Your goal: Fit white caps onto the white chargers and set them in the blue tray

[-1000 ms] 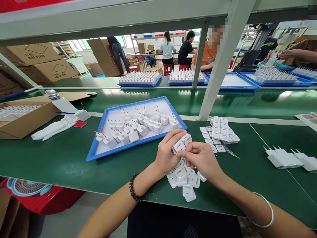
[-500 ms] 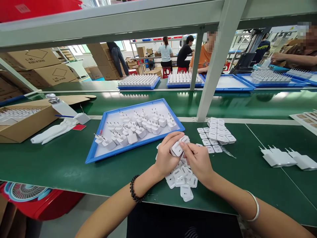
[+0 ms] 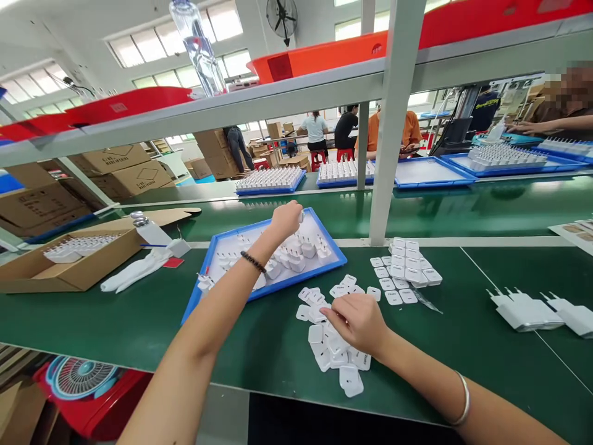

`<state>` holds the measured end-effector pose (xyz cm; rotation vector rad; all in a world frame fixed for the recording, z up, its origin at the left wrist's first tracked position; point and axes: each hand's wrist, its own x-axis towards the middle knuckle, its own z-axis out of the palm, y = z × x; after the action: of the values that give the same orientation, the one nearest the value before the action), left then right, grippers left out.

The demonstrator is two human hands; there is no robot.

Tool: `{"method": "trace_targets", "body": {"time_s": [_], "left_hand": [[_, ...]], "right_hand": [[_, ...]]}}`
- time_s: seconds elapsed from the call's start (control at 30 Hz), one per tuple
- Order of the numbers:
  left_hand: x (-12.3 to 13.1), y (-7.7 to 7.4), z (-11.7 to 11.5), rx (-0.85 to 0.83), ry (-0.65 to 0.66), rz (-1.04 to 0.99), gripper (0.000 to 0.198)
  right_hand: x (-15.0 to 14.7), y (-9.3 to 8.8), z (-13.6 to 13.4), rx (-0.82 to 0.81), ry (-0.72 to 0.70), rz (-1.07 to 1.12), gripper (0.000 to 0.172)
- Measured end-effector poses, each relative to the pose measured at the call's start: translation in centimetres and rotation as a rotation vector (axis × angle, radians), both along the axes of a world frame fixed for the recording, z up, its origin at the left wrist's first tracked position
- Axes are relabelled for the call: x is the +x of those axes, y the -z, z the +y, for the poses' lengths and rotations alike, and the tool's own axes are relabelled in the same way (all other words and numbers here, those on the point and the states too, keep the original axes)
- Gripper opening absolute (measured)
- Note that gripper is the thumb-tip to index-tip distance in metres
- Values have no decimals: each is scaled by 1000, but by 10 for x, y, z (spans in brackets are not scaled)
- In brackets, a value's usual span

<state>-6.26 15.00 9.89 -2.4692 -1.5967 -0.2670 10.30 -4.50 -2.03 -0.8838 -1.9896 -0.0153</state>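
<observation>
My left hand (image 3: 286, 221) is stretched over the far side of a blue-rimmed tray (image 3: 271, 285). Its fingers are closed round a white plug charger (image 3: 302, 216), of which only a small edge shows. Standing in the tray are several white plug chargers (image 3: 296, 261), pins up, partly covered by my left forearm. My right hand (image 3: 360, 320) is above a loose pile of white face plates (image 3: 337, 353), fingers curled and thumb pressed in. Whatever it may hold is hidden. Beyond it, stacked sheets of white face plates (image 3: 410, 259) lie on the green table.
A cardboard box (image 3: 69, 272) of chargers, a white bottle (image 3: 151, 230) and a white glove (image 3: 134, 269) lie to the left. More chargers (image 3: 528, 309) are on the right. A metal post (image 3: 382, 185) rises behind the tray, below a shelf. Co-workers sit across the bench.
My left hand has left my right hand and moved forward over the tray with a charger. The right hand stays above the face plates, lower. The view has tilted up.
</observation>
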Motion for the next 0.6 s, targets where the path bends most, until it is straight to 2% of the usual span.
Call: {"method": "trace_targets", "body": {"time_s": [0.1,0.2,0.3,0.4,0.53,0.6], "left_hand": [[13,0,30,-88,-31,191,26],[41,17,44,-154,-42,321,33],[65,40,49,-206,-62,409,34],[74,56,49,-247,-58,486,33],[75,63,47,-273,-27,556,33],[76,61,44,-271,-11,566,33]], "right_hand": [[-2,2,2,37,-6,-12,39],[-2,2,5,39,-13,-13,38],[0,0,6,43,-9,-36,40],[1,-1,7,51,-7,-52,41],[1,-3,6,30,-47,-13,40],[2,-6,6,-73,-75,81,41]]}}
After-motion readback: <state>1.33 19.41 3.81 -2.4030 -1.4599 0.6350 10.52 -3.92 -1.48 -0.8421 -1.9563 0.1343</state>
